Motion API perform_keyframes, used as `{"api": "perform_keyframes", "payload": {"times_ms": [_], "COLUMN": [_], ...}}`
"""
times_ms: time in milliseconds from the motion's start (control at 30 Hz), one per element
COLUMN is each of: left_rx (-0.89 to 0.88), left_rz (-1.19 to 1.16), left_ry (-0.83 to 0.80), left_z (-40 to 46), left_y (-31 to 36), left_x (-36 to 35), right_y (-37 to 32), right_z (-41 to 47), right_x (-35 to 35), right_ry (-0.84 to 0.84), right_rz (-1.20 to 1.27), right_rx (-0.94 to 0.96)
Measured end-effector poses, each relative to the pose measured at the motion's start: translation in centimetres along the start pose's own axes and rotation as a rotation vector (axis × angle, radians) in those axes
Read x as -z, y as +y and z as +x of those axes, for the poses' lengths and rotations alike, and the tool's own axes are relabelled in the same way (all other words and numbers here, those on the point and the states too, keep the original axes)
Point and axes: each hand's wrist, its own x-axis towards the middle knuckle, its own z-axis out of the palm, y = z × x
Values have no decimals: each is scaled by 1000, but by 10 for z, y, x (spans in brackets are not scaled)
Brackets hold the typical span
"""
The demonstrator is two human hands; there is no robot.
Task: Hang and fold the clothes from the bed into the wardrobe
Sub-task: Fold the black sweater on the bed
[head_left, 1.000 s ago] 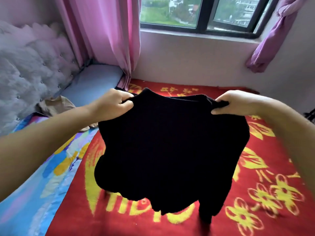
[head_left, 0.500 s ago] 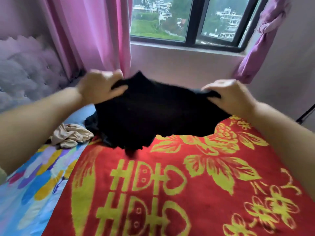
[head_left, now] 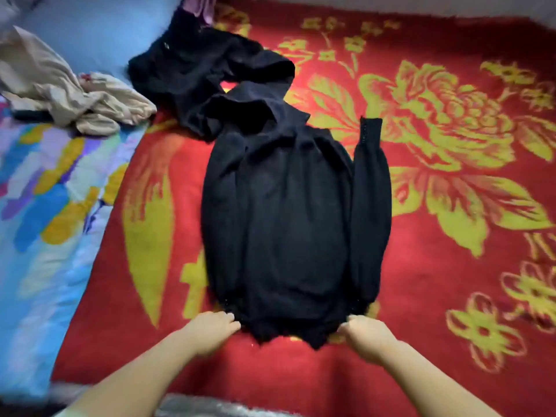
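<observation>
Your black sweater (head_left: pixel 288 224) lies spread flat on the red blanket (head_left: pixel 436 290), roughly in the middle of the bed, its length running away from you. One sleeve (head_left: pixel 370 206) lies straight along its right side, cuff pointing to the far end. The nearest edge, just in front of you, is bunched and uneven.

Your left hand (head_left: pixel 212 329) sits at the near left corner of the sweater, fingers curled and touching the cloth edge; motion blur keeps you from telling whether they actually pinch it. Your right hand (head_left: pixel 365 332) sits at the near right corner in the same way, fingers curled down at the hem, and again you cannot tell if the cloth is caught between them. Both forearms reach in from the bottom of the view.

At the far end of the sweater, a second dark garment (head_left: pixel 192 76) lies crumpled, touching or overlapping its top. Left of that, a beige garment (head_left: pixel 75 97) is heaped on the colourful sheet (head_left: pixel 51 206), which covers the bed's left side beside the red blanket. The blanket carries large yellow flowers (head_left: pixel 445 130) to the right of the sweater.
</observation>
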Motion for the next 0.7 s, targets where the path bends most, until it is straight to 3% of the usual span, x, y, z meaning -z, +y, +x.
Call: {"api": "perform_keyframes", "payload": {"times_ms": [100,300,467,567,700], "left_rx": [131,531,790,815,701], "left_rz": [-170,-709,-1127,-1162,-934], "left_ry": [65,485,502,662,770], "left_z": [2,36,79,98,124], "left_y": [-19,-97,-128,-145,-181], "left_x": [-12,42,72,82,99], "right_y": [-6,-35,-78,-101,-151], "right_z": [8,69,139,168,204], "right_x": [-16,38,124,154,148], "right_ry": [27,243,386,380,109], "right_rz": [97,264,588,668,749], "right_rx": [-24,15,18,48,32]}}
